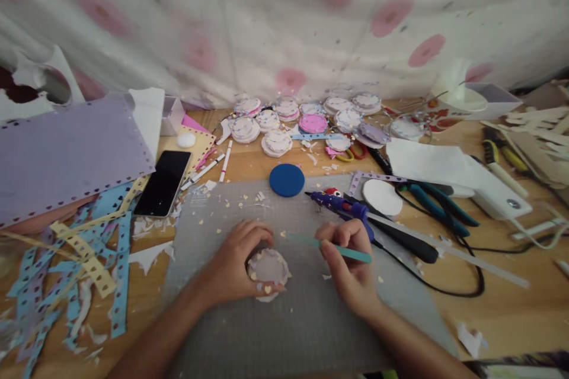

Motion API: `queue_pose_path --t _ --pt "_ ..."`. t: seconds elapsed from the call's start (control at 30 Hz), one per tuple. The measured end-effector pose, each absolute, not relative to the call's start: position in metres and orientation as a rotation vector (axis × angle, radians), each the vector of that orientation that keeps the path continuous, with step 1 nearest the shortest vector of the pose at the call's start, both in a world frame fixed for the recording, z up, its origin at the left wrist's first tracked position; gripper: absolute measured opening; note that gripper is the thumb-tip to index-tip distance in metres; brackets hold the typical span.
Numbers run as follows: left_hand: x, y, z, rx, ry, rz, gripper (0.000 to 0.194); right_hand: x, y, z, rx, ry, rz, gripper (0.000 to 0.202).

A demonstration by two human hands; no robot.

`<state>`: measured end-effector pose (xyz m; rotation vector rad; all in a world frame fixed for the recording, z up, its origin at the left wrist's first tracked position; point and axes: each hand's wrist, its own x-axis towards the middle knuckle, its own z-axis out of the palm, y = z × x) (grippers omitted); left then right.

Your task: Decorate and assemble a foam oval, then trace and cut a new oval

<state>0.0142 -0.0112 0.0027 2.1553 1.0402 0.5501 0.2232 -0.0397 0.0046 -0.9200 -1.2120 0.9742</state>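
My left hand [240, 263] curls around a small round paper piece [268, 269] with little hearts along its edge, resting on the grey cutting mat [222, 337]. A few tiny heart cutouts stick to or lie on a finger of that hand. Between the thumb and fingers of my right hand [349, 260] is a thin teal stick [351, 253], its pale tip pointing left above the mat. That tip is apart from the paper piece. Small cream hearts are scattered over the mat. Beyond the hands sit a blue disc [287, 180] and a purple glue gun [342, 206].
Several decorated paper discs [278, 142] crowd the table's back. At left are a phone [163, 183], lilac sheets [71, 160] and cut paper strips [80, 272]. Teal-handled pliers [438, 204], a white round piece [382, 197], a long glue stick [453, 251] and black cable lie right.
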Motion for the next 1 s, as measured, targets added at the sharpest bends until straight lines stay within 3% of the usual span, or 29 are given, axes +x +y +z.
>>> queue_pose_path --t 0.17,0.37,0.63,1.0 --pt "0.006 -0.013 0.003 2.252 0.901 0.449 0.073 0.222 -0.039 0.002 -0.932 -1.200 1.015 0.021" --pt "0.005 -0.014 0.001 2.269 1.031 0.513 0.033 0.223 -0.037 -0.002 -0.954 -1.192 1.002 0.021" --pt "0.007 -0.016 0.002 2.363 1.076 0.467 0.043 0.222 -0.038 -0.001 -0.940 -1.164 1.036 0.021" --pt "0.007 -0.014 -0.010 2.322 1.289 0.829 0.020 0.223 -0.038 -0.003 -0.887 -1.108 1.097 0.020"
